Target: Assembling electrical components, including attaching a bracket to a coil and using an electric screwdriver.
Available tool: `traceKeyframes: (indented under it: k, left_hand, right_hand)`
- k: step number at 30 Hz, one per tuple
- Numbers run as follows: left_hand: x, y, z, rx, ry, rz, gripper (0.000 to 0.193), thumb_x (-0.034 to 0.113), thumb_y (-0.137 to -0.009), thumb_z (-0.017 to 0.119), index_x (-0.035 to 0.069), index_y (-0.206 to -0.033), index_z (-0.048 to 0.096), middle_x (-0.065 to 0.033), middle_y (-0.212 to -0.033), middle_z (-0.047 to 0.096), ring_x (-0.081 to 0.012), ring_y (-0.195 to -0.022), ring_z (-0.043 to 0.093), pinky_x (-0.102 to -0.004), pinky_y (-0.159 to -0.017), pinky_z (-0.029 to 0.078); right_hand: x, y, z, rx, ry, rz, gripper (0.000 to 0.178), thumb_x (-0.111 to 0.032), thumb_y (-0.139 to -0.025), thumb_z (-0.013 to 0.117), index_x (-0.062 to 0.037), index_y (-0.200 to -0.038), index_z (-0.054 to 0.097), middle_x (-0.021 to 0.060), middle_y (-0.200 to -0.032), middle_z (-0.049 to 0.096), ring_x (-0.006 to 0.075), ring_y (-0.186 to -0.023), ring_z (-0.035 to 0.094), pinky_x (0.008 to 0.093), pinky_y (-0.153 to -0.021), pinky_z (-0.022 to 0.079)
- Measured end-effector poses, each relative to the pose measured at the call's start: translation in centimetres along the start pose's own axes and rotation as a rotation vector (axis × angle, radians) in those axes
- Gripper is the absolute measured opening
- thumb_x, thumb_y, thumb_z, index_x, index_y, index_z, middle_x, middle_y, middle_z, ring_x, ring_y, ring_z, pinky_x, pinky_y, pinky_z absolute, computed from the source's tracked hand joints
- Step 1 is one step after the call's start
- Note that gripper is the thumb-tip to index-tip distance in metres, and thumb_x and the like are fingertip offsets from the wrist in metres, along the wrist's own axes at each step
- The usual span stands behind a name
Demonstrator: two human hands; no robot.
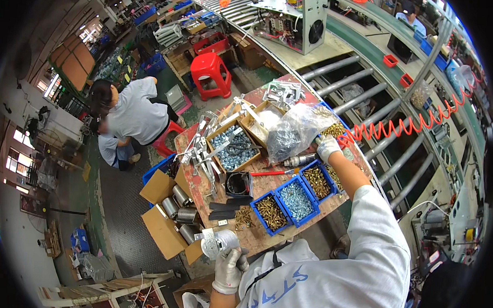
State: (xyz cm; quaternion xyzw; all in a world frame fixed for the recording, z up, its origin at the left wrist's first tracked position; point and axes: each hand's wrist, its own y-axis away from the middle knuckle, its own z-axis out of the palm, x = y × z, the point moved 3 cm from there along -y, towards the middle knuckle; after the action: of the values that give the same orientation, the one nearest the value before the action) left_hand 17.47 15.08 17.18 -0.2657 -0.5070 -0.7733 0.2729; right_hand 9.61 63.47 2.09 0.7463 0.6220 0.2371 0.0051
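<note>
My left hand (229,268), in a white glove, holds a round silver metal part with a bracket (218,242) at the near edge of the worn red workbench (262,181). My right hand (327,147), also gloved, reaches out over the bench and grips the handle of a pneumatic screwdriver (300,160) fed by a red coiled air hose (399,127). Just below that hand sit three blue bins (296,199) of brass and silver screws.
A clear bag of screws (290,131), cardboard boxes of screws and metal brackets (233,148), a black cup (238,183) and a red-handled screwdriver (267,173) crowd the bench. Metal cylinders fill an open carton (174,211) at left. A roller conveyor (378,115) runs right. A person crouches by a red stool (210,74).
</note>
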Motion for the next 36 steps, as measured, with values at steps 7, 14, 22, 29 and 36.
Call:
traceKeyframes:
  k: [7, 14, 22, 29, 36]
  left_hand:
    - [-0.2, 0.6, -0.5, 0.032, 0.009, 0.013, 0.024, 0.019, -0.093, 0.060, -0.004, -0.088, 0.063, -0.0006, -0.060, 0.051, -0.0103, -0.047, 0.044, -0.0252, -0.047, 0.037]
    - [-0.2, 0.6, 0.1, -0.047, -0.111, 0.051, 0.032, 0.024, -0.096, 0.057, -0.006, -0.088, 0.066, -0.0002, -0.058, 0.051, -0.0085, -0.048, 0.045, -0.0233, -0.047, 0.035]
    - [1.5, 0.4, 2.0, -0.189, -0.451, 0.292, 0.035, 0.028, -0.097, 0.058, -0.005, -0.092, 0.069, 0.0059, -0.056, 0.049, -0.0018, -0.048, 0.039, -0.0195, -0.047, 0.029]
    - [3.1, 0.4, 3.9, -0.126, -0.604, 0.506, 0.019, 0.015, -0.090, 0.067, -0.004, -0.094, 0.069, 0.0068, -0.067, 0.052, -0.0028, -0.057, 0.045, -0.0209, -0.051, 0.035]
    - [8.6, 2.6, 12.0, -0.138, -1.280, 1.483, 0.072, 0.033, -0.063, 0.085, -0.002, -0.121, 0.059, -0.0060, -0.070, 0.054, -0.0231, -0.063, 0.053, -0.0349, -0.061, 0.043]
  right_hand:
    - [0.1, 0.6, -2.1, -0.028, 0.016, 0.021, 0.030, -0.017, -0.086, 0.056, -0.0095, -0.113, 0.068, 0.0061, -0.129, 0.058, 0.0230, -0.117, 0.053, 0.0367, -0.092, 0.043]
    - [1.6, 1.8, -5.6, -0.038, 0.032, -0.133, 0.042, -0.037, -0.064, 0.079, -0.0161, -0.100, 0.074, 0.0067, -0.114, 0.067, 0.0226, -0.112, 0.059, 0.0395, -0.101, 0.038]
    - [2.0, 2.9, -4.8, 0.168, -0.125, -0.064, 0.021, -0.028, -0.067, 0.075, -0.0143, -0.083, 0.072, 0.0106, -0.081, 0.072, 0.0258, -0.083, 0.069, 0.0382, -0.094, 0.041]
    - [7.3, 11.6, -14.6, 0.154, -0.439, -0.012, 0.026, -0.018, -0.062, 0.071, -0.0032, -0.082, 0.063, 0.0180, -0.072, 0.064, 0.0356, -0.074, 0.066, 0.0414, -0.071, 0.052]
    - [6.0, 23.5, -25.7, 0.504, -0.549, -0.221, 0.034, -0.020, -0.055, 0.074, -0.0049, -0.085, 0.065, 0.0153, -0.076, 0.063, 0.0370, -0.076, 0.061, 0.0436, -0.074, 0.048]
